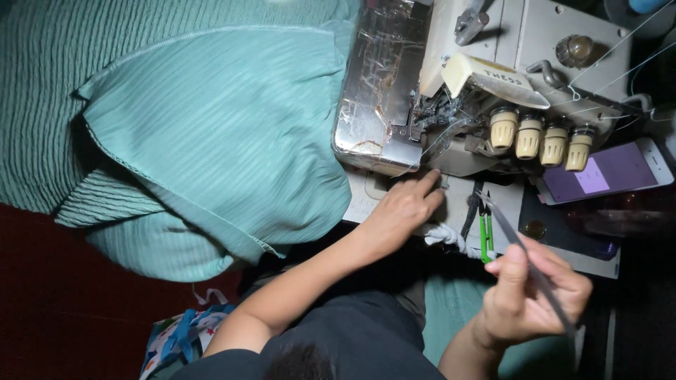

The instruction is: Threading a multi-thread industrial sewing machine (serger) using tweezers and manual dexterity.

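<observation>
Beside the overlock machine [486,84], my left hand [398,214] rests open-fingered; my right hand [528,299] pinches long tweezers [524,264], whose tips could snag the threads.

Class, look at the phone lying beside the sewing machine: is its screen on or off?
On. The phone lies flat, its screen glowing purple with a paler square in the middle, bright against the dark table around it.

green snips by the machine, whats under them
The green snips lie on the pale machine table, beside a white cord. Their lower ends are hidden behind the right hand, which holds long tweezers.
</observation>
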